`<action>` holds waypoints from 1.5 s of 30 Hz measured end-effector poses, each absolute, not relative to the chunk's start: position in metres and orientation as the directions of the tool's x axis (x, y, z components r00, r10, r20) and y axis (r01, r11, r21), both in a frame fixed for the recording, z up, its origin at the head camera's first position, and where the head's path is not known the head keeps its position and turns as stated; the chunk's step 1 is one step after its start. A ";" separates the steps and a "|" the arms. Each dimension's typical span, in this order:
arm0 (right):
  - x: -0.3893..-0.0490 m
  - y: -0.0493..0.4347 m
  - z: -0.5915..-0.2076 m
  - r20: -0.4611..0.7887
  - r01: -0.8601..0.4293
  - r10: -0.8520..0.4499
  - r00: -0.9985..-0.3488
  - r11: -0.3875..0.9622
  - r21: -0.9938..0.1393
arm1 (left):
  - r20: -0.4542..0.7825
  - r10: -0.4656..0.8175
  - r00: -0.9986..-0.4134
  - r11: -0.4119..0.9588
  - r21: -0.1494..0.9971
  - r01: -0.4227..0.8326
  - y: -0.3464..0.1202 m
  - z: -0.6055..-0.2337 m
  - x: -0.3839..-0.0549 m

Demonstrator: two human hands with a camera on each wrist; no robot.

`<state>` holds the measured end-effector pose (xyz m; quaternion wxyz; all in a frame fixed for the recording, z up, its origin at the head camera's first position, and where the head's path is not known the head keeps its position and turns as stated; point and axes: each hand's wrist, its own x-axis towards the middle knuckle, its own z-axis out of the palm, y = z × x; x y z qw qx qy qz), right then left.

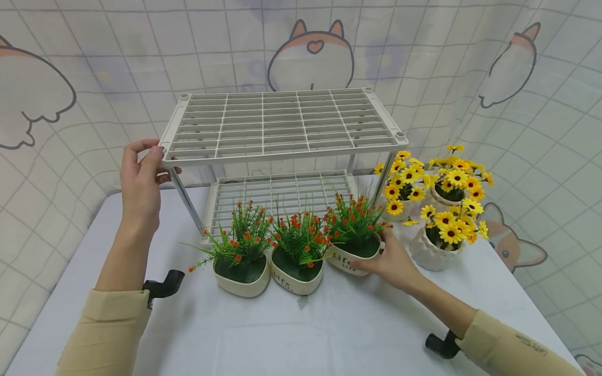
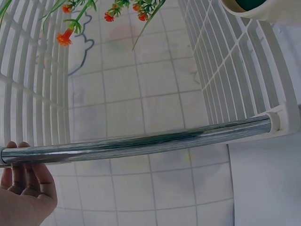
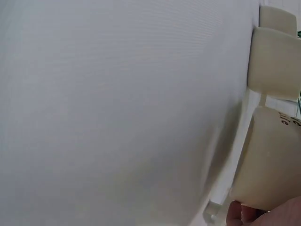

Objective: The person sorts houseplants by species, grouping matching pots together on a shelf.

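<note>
My left hand (image 1: 141,196) grips the front left corner of a white two-tier rack's upper shelf (image 1: 282,155), thumb on top. In the left wrist view, the fingers of that hand (image 2: 30,193) sit beside the end of the metal post (image 2: 155,143). With my right hand (image 1: 397,263) I hold a cream oval flower pot (image 1: 345,261) of red-flowered greenery by its right side. The right wrist view shows this pot (image 3: 270,160) tilted, its base seeming slightly off the cloth. Two similar pots, a middle one (image 1: 296,279) and a left one (image 1: 242,284), stand beside it before the rack.
Three white pots of yellow flowers stand right of the rack, the nearest pot (image 1: 432,253) close to my right hand. The rack's lower shelf (image 1: 282,190) lies behind the red-flowered pots. A white cloth (image 1: 282,334) covers the table; a patterned curtain (image 1: 235,47) hangs behind.
</note>
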<state>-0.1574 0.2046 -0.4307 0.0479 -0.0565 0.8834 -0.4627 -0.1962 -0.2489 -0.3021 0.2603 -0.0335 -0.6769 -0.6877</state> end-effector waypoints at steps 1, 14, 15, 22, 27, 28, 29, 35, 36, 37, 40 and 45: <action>-0.158 0.205 -0.429 -0.030 -0.055 -0.144 -0.989 0.555 -0.830 | 0.400 -0.312 -0.862 0.055 0.913 0.403 -0.249 -0.302 -0.196; -0.157 0.207 -0.402 0.011 -0.064 -0.120 -0.993 0.446 -0.893 | 0.420 -0.294 -0.858 0.073 0.905 0.418 -0.249 -0.304 -0.196; -0.157 0.207 -0.399 0.008 -0.059 -0.115 -0.993 0.447 -0.892 | 0.422 -0.293 -0.858 0.076 0.905 0.419 -0.250 -0.304 -0.196; -0.154 0.207 -0.376 0.012 -0.049 -0.087 -0.996 0.436 -0.899 | 0.426 -0.295 -0.855 0.105 0.904 0.414 -0.250 -0.306 -0.196; -0.150 0.205 -0.361 0.028 -0.061 -0.081 -0.996 0.434 -0.899 | 0.427 -0.302 -0.853 0.101 0.904 0.416 -0.248 -0.305 -0.195; -0.149 0.205 -0.358 0.027 -0.058 -0.076 -0.997 0.442 -0.895 | 0.425 -0.303 -0.853 0.092 0.904 0.417 -0.247 -0.305 -0.195; -0.148 0.205 -0.355 0.029 -0.058 -0.072 -0.997 0.446 -0.893 | 0.423 -0.305 -0.853 0.081 0.904 0.419 -0.247 -0.305 -0.195; -0.146 0.204 -0.342 0.064 -0.089 -0.073 -0.995 0.433 -0.897 | 0.424 -0.310 -0.851 0.094 0.905 0.416 -0.246 -0.305 -0.195; -0.146 0.204 -0.341 0.067 -0.094 -0.078 -0.995 0.427 -0.900 | 0.425 -0.310 -0.850 0.101 0.904 0.415 -0.246 -0.305 -0.195; -0.145 0.204 -0.339 0.070 -0.099 -0.082 -0.994 0.422 -0.901 | 0.425 -0.310 -0.850 0.095 0.904 0.417 -0.246 -0.305 -0.195; -0.145 0.202 -0.333 0.077 -0.113 -0.106 -0.991 0.408 -0.906 | 0.424 -0.311 -0.851 0.086 0.904 0.419 -0.246 -0.304 -0.195; -0.142 0.199 -0.321 0.074 -0.122 -0.136 -0.988 0.389 -0.913 | 0.424 -0.310 -0.851 0.074 0.903 0.423 -0.246 -0.304 -0.195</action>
